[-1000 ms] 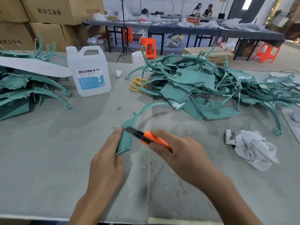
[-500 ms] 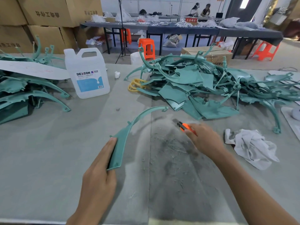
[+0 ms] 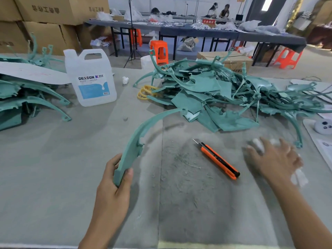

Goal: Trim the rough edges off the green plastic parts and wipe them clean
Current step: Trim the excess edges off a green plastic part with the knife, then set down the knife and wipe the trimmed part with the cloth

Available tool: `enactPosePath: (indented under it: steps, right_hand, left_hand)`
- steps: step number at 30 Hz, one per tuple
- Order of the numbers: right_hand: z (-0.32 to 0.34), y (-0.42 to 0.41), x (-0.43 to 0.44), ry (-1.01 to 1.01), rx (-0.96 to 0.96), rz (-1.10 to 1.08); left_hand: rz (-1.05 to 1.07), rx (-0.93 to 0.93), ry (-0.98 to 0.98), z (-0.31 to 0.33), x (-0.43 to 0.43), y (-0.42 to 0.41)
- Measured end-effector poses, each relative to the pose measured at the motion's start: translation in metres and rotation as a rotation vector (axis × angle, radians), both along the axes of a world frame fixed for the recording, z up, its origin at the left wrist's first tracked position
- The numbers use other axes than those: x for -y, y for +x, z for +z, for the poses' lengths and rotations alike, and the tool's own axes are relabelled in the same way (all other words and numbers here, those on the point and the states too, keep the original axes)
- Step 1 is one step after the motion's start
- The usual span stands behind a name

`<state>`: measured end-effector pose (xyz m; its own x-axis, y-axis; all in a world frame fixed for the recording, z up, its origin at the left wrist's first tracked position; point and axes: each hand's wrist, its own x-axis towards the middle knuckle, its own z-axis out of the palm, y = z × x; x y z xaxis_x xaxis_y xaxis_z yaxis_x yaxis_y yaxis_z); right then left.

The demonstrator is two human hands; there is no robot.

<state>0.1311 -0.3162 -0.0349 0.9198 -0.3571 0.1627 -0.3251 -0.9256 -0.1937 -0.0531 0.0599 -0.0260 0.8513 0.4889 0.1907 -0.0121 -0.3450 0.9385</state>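
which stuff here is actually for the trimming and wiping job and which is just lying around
For the job: curved green part in left hand; orange knife; white cloth under right hand; green parts pile.
Lying about: white jug; yellow rings; cardboard boxes; orange stool.

L hand (image 3: pixel 111 191) grips green part (image 3: pixel 143 130), R hand (image 3: pixel 276 159) splayed (blurry).

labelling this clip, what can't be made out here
Head view, right hand: motion-blurred; grip on the white cloth unclear.
Head view, white cloth: mostly hidden under that hand.
Head view, green part: lower end covered by the left hand.
Head view, jug: label's small print too small.
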Motion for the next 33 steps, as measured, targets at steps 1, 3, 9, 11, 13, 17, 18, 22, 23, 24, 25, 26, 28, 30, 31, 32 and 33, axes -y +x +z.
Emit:
enactPosePath:
  steps: [1,3,9,11,13,17,18,22,23,24,25,26,28,30,31,32,33]
  right_hand:
    - [-0.004,-0.003,0.007,0.004,-0.068,-0.042]
    - [-0.011,-0.010,0.016,0.057,-0.103,-0.107]
    - [0.001,-0.020,0.024,0.257,0.203,-0.038]
    - [0.025,-0.026,0.002,0.348,0.345,0.086]
    - [0.056,-0.038,-0.038,0.433,0.493,0.264]
    - [0.101,-0.100,-0.153,0.777,0.582,0.845]
    - [0.103,-0.116,-0.179,0.774,0.581,0.998]
    - [0.091,-0.119,-0.224,0.473,0.668,1.119]
    - [0.091,-0.103,-0.222,0.426,0.667,1.041]
    - [0.092,-0.086,-0.219,0.379,0.629,0.941]
    - [0.092,-0.065,-0.211,0.309,0.580,0.816]
    - [0.092,-0.045,-0.201,0.238,0.542,0.692]
    - [0.094,-0.016,-0.178,0.199,0.500,0.515]
    - [0.104,-0.004,-0.162,0.289,0.586,0.428]
    - [0.109,-0.005,-0.161,0.356,0.679,0.431]
    - [0.112,-0.009,-0.165,0.427,0.771,0.458]
    - [0.114,-0.016,-0.174,0.497,0.815,0.512]
  left_hand:
    - [-0.009,0.003,-0.005,-0.002,0.000,0.000]
    - [-0.026,0.005,0.004,-0.003,0.002,0.001]
    - [-0.027,0.016,-0.011,-0.006,0.000,0.003]
    - [-0.035,-0.004,0.031,-0.002,0.005,0.003]
    - [-0.065,-0.009,0.055,-0.002,0.007,0.006]
    - [-0.229,-0.018,0.121,0.015,0.035,0.016]
    - [-0.355,-0.013,0.060,0.013,0.040,0.004]
    - [-0.368,-0.071,-0.087,0.033,0.054,-0.002]
    - [-0.383,0.055,0.043,0.029,0.053,-0.001]
    - [-0.244,0.085,0.149,0.026,0.046,0.004]
    - [-0.215,0.072,0.127,0.020,0.030,-0.008]
    - [-0.225,0.124,0.133,0.011,0.024,-0.012]
    - [-0.171,0.136,0.047,0.003,0.024,-0.013]
    - [-0.107,0.086,-0.078,0.005,0.026,-0.011]
    - [-0.123,0.071,-0.219,0.006,0.021,-0.010]
    - [-0.150,0.037,-0.384,0.008,0.018,-0.009]
    - [-0.205,0.008,-0.552,0.011,0.019,-0.007]
